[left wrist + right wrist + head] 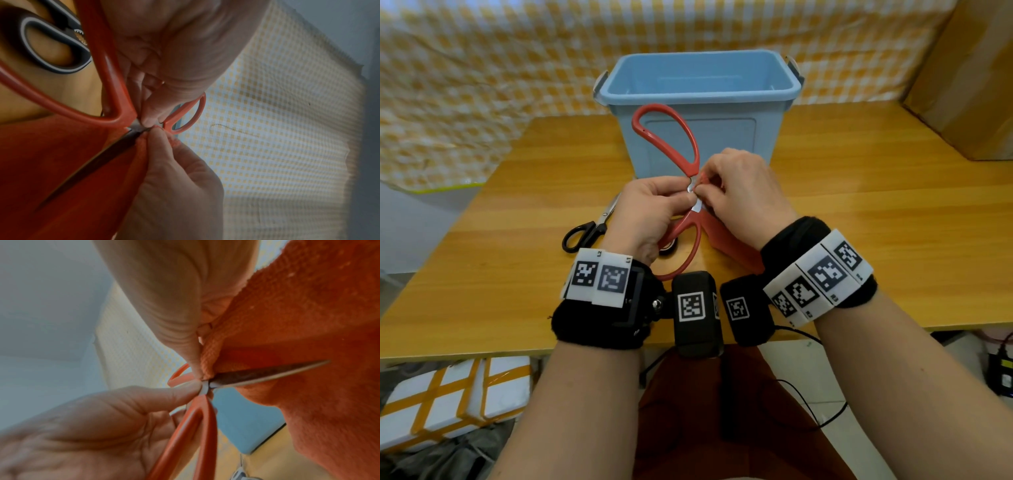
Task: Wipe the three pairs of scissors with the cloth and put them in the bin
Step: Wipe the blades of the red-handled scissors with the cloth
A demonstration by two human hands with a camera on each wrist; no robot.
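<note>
Held above the table's near middle, the red scissors (681,192) are pinched at the pivot by the left hand (650,219); the right hand (739,192) grasps the red cloth (732,243) against the blade base. That blade is bare, so a slipping grip could cut a finger. The blue bin (702,113) behind looks empty, though its floor is hidden. Black scissors (589,229) lie left.

Makeshift recording setup indoors: wooden laminate table (859,205), yellow-white checked cloth backdrop (482,68), brown cardboard box (969,78), taped white foam boxes (448,401) underneath.
</note>
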